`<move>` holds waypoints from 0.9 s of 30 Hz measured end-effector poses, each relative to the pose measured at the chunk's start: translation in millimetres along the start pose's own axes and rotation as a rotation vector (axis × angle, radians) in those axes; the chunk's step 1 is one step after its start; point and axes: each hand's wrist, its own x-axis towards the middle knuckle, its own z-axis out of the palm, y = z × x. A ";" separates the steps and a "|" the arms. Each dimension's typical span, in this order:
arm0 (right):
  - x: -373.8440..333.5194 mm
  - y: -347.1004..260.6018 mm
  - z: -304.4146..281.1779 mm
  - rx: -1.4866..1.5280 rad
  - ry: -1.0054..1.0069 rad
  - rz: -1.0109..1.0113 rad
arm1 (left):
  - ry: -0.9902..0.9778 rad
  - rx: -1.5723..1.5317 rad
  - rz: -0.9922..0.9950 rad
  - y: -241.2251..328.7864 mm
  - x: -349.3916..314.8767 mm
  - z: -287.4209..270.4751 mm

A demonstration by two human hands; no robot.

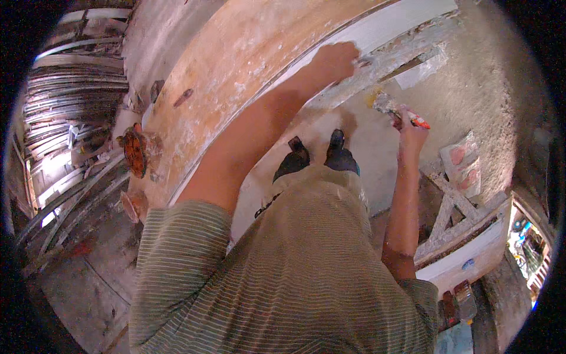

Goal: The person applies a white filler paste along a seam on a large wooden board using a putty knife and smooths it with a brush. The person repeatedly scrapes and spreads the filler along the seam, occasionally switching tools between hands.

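In my right hand [410, 128] is a paintbrush [386, 104] with a red-orange end, gripped by the handle. Its bristles, smeared white and yellowish, point up and left, close to the bench's edge but apart from it. My left arm reaches across a long tan bench [230, 71] spattered with white. The left hand [336, 61] is closed at a white strip [401, 25] running along the bench's edge. Something small and dark shows by its fingertips, too unclear to name.
Two rusty cans [134, 152] stand at the bench's left end. Stacked long slats [76, 97] fill the far left. At right are a rough wall [486, 71], a wooden trestle [451, 200] and a white board [471, 253]. Another brush [466, 302] is at lower right.
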 end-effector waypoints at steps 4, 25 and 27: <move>-10.4 3.8 -8.1 0.035 0.032 0.028 | 0.222 -0.246 0.084 -22.9 -128.5 -3.7; -24.4 10.0 38.7 -0.371 -0.055 -0.344 | 0.131 -0.149 -0.262 58.1 -44.6 -9.6; -49.2 -7.6 58.9 -0.453 -0.002 -0.468 | 0.279 -0.254 -0.233 60.5 -97.9 -31.6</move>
